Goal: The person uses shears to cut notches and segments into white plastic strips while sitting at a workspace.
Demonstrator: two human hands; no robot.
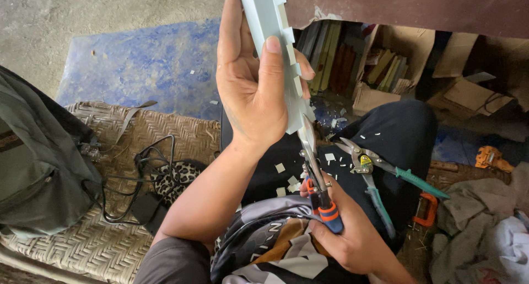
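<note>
The left hand (250, 91) grips a pale grey notched strip (273, 36), fingers wrapped behind it and the thumb pressed flat on its front. The strip's long axis runs from far to near, leaning slightly right toward its near end, which sits just above the lap. The right hand (347, 237) is closed on the orange and blue handles of a pair of snips (314, 163); it lies near and to the right of the strip. The blades point away from the body and meet the strip's near end, roughly in line with its length, so the strip lies straight ahead of the right fingers, and the left hand is the one on it.

Count: one strip, two pairs of snips. The second pair (380, 176), green-handled, lies loose on the dark trouser leg to the right, untouched. Many small pale offcuts (280, 168) are scattered over the lap. One orange clamp (425, 209) lies by the right knee, one grey bag (38, 168) at left on a woven mat (182, 132), beside tangled black cables (149, 163)
</note>
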